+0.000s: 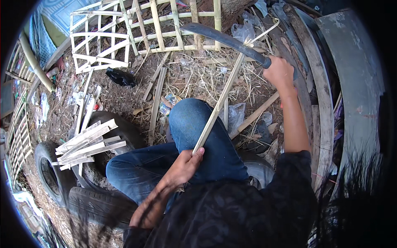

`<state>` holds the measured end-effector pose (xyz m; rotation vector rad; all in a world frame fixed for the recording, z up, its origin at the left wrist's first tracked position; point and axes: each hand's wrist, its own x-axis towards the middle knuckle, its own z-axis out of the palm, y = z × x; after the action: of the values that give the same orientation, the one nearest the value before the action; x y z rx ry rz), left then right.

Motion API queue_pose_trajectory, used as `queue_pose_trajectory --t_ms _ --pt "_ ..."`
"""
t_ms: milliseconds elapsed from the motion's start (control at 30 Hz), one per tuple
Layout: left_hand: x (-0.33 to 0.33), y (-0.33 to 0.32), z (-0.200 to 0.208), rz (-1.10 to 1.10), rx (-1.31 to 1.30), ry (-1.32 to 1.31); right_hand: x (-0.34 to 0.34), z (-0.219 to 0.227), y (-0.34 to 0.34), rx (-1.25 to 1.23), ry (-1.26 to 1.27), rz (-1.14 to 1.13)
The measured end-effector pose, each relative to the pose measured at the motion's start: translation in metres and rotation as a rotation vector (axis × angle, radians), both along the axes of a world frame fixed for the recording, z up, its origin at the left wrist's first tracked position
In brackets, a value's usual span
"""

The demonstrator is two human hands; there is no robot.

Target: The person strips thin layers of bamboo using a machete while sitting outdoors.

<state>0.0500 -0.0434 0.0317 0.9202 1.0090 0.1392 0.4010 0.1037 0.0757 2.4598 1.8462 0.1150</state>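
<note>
My right hand [279, 74] is closed round the dark handle of a long curved machete [225, 38], held out to the far right with its blade pointing left. In my left hand [185, 166] is the near end of a long pale bamboo strip [219, 105], which slants up across my raised knee. The blade crosses the strip near its far end, where a thin curled shaving [264, 33] sticks out to the right. Whether the edge is sunk into the bamboo I cannot tell.
Split bamboo pieces [89, 142] lie stacked at my left beside old tyres [51, 167]. Woven bamboo lattices [165, 20] lie at the far side. Shavings and plastic scraps cover the ground ahead. Long planks [318, 91] run along the right.
</note>
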Motion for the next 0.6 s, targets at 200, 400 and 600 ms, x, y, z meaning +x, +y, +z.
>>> queue_pose_trajectory --t_ms 200,400,600 --pt "-0.006 -0.002 -0.006 0.068 -0.446 -0.271 -0.015 -0.045 -0.006 0.213 0.021 -0.072" --pt "-0.013 0.001 -0.001 0.062 -0.646 -0.425 -0.012 -0.091 -0.007 0.458 0.007 -0.035" --pt "-0.001 -0.002 0.007 0.177 -0.704 -0.367 -0.026 -0.112 0.004 0.511 0.032 0.075"
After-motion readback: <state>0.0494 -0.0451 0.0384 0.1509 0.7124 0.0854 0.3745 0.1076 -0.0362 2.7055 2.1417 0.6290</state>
